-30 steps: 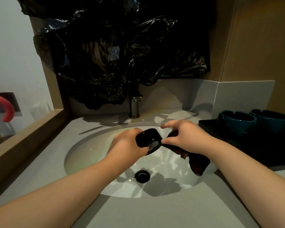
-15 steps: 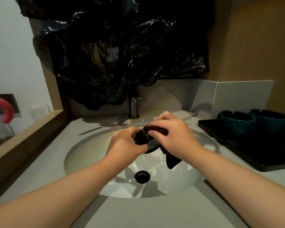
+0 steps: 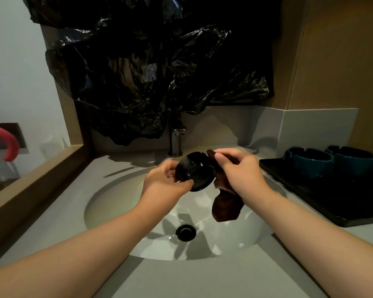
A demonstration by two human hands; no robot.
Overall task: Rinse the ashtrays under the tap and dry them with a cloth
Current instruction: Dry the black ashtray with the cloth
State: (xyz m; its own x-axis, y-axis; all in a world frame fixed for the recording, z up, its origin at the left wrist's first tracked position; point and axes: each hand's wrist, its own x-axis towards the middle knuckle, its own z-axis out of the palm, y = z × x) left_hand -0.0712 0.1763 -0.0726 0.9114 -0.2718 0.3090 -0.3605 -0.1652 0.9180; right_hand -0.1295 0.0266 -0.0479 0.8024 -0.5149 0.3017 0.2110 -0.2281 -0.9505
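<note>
Ashtray [image 3: 195,173]: black, glossy, round, notched rim; held tilted between both hands above the sink [image 3: 108,203]. Left hand [image 3: 164,181] grips its side; right hand [image 3: 239,171] pinches a soft brown cloth [image 3: 226,206] against the rim, tail hanging below that hand. Step judged: drying. Next calls for turning the slick piece without slipping.

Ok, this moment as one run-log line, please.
stage: drying; left hand: holds black ashtray over sink; right hand: holds brown cloth at its rim; aside: two teal ashtrays on black tray
</note>
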